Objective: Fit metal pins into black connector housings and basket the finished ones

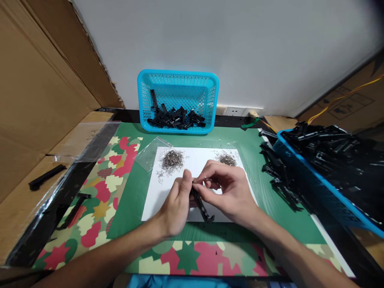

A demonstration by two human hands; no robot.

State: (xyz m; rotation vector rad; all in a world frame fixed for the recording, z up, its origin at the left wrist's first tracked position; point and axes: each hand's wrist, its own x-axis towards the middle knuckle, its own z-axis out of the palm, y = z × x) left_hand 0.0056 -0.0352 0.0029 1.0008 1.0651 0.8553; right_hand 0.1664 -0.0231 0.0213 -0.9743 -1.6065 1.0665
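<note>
The left hand (177, 203) has its grip on a long black part (200, 203) above the white paper (160, 196). The right hand (232, 188) touches its far end; I cannot tell what it pinches. A blue basket (178, 73) sits behind the paper.

Two hands (177, 204), two baskets (178, 74), two metal piles (172, 160), one sheet (154, 204); black parts (200, 205), perhaps dozens.

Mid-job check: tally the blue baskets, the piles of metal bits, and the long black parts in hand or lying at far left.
Blue baskets: 2
Metal-bit piles: 2
Held black part: 1
Black parts at far left: 2
Total: 7
</note>
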